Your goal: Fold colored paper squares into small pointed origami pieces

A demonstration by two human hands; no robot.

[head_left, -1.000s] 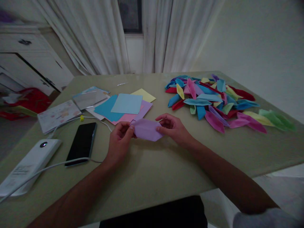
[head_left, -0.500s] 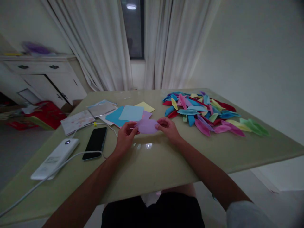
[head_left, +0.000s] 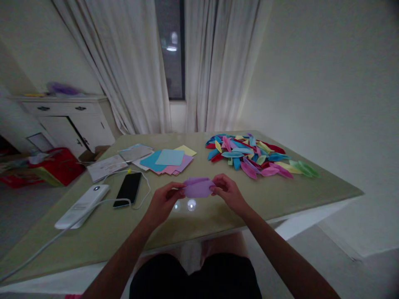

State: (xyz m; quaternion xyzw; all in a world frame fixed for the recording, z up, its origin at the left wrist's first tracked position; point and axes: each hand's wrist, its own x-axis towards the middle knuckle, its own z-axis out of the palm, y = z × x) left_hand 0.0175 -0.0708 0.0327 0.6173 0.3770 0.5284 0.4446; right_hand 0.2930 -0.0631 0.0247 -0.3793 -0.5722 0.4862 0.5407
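Observation:
A purple sheet of paper [head_left: 198, 189], partly folded along its upper edge, is held up over the near part of the table [head_left: 224, 211]. My left hand [head_left: 164, 200] pinches its left end between thumb and fingers. At its right end, my right hand [head_left: 228, 192] grips the paper the same way. Beyond my left hand lies a fan of square coloured papers [head_left: 170, 158] in blue, yellow, pink and purple. To the far right of my hands rests a heap of folded paper pieces [head_left: 246, 151] in many colours.
On the left are a black phone [head_left: 128, 189], a white power bank [head_left: 82, 206] and a white cable [head_left: 46, 246]. Flat packets [head_left: 107, 167] lie behind them. A white cabinet [head_left: 67, 116] and red bags [head_left: 62, 168] stand past the table's left side; curtains [head_left: 124, 74] hang behind.
The view has tilted upward and shifted a little. Both hands still hold the purple paper, which is lower and nearer to me, and a fold now shows along its top.

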